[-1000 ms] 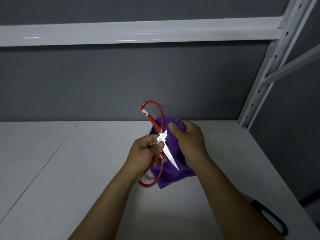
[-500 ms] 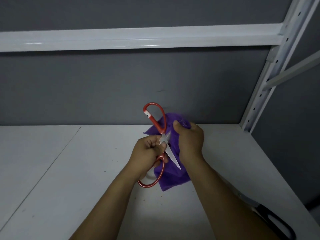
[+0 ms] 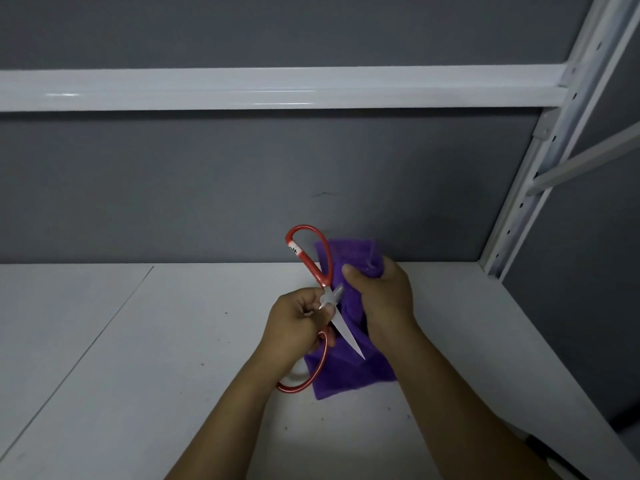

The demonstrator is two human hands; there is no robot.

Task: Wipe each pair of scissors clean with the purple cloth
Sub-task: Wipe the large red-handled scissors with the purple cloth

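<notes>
My left grip [image 3: 298, 327] is curled around the red-handled steel scissors [image 3: 313, 268] at the pivot and the lower handle loop. It holds them up over the white metal shelf [image 3: 138, 341], towards its rear right corner. My right grip [image 3: 384, 303] is clamped on the soft purple cloth [image 3: 349, 372], bunched, I judge, around one blade, with the rest of the cloth hanging below. I cannot tell whether its hem touches the shelf.

The scissors stand wide open. One loop points up at the grey back wall, and the bare blade slants down towards me, its tip just beside my right wrist.

That exposed point is the main danger. If I drag the cloth along the wrapped blade, the pull could swing the scissors shut on their pivot and bring the two edges together on the cloth and the fingers behind it. The cloth looks thin, so a hard squeeze across the edge rather than along the flat could cut through. My left hold sits close to the steel, and a slip there would put my thumb on the blade.
</notes>
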